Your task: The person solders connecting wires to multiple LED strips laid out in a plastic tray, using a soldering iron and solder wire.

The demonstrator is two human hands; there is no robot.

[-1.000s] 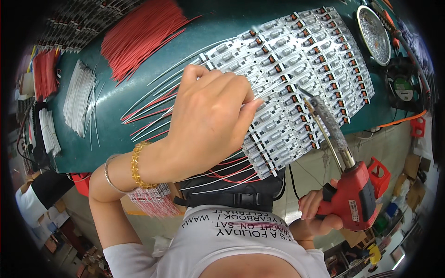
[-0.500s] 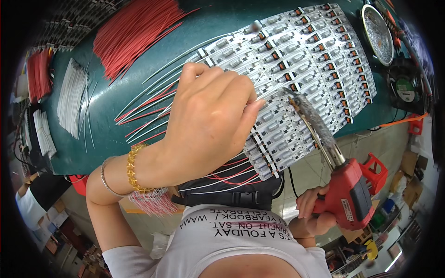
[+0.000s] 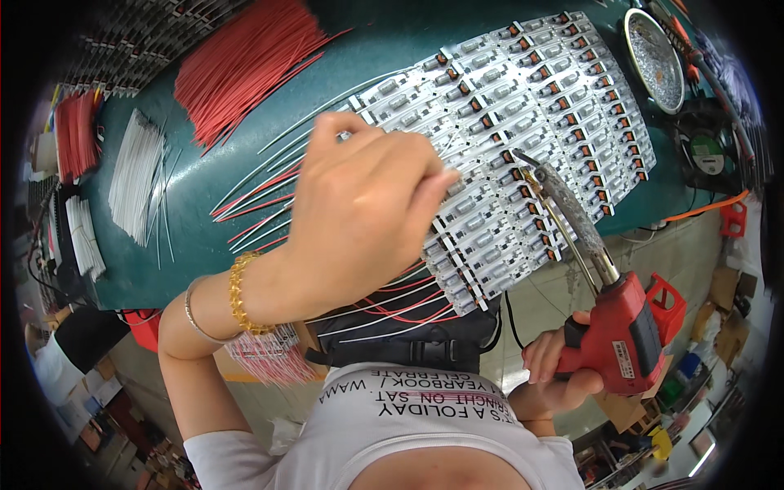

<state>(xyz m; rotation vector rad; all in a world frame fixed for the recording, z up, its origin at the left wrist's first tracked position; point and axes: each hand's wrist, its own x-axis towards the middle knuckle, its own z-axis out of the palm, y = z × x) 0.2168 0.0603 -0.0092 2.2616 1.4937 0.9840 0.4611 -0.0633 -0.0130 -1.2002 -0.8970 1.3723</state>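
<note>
The left hand (image 3: pixel 359 216) pressed curled fingers onto the panel of circuit boards (image 3: pixel 523 131), seemingly pinching a wire under its fingertips. Just right of it, the right hand (image 3: pixel 555 371) gripped the red soldering gun (image 3: pixel 608 314), tip touching a board: soldering was under way, needing steady contact.
</note>
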